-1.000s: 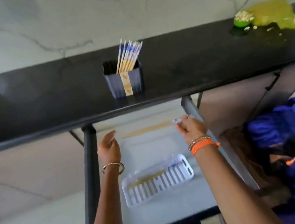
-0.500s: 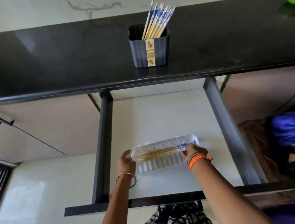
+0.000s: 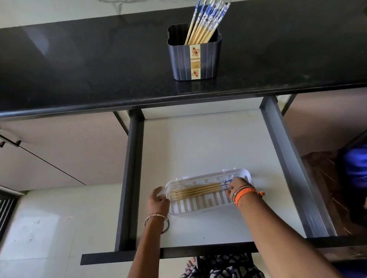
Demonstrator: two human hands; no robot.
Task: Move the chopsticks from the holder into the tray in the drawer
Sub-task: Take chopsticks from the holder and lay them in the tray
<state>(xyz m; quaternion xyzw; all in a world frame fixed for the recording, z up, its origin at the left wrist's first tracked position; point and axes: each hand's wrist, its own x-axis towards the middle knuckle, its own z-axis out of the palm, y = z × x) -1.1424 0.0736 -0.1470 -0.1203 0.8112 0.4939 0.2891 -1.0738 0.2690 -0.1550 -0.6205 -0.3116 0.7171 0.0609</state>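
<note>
Nearest, inside the open dark-framed drawer (image 3: 285,165): left hand (image 3: 158,201) cupped against the left end of the clear slotted plastic tray (image 3: 204,205), steadying rather than gripping. Right hand (image 3: 236,187) curled at the tray's right end, fingertips pinched on the blue-patterned heads of a few wooden chopsticks (image 3: 196,190) lying lengthwise along the tray's far side. Likely slip here: letting go unevenly, leaving sticks skewed or riding up the rim; light tray sliding if nudged. Farther back, on the black stone worktop (image 3: 67,68): dark ribbed square holder (image 3: 197,60) with many blue-topped chopsticks (image 3: 205,21) leaning right. Risk there: tipping the holder by pulling sideways
</note>
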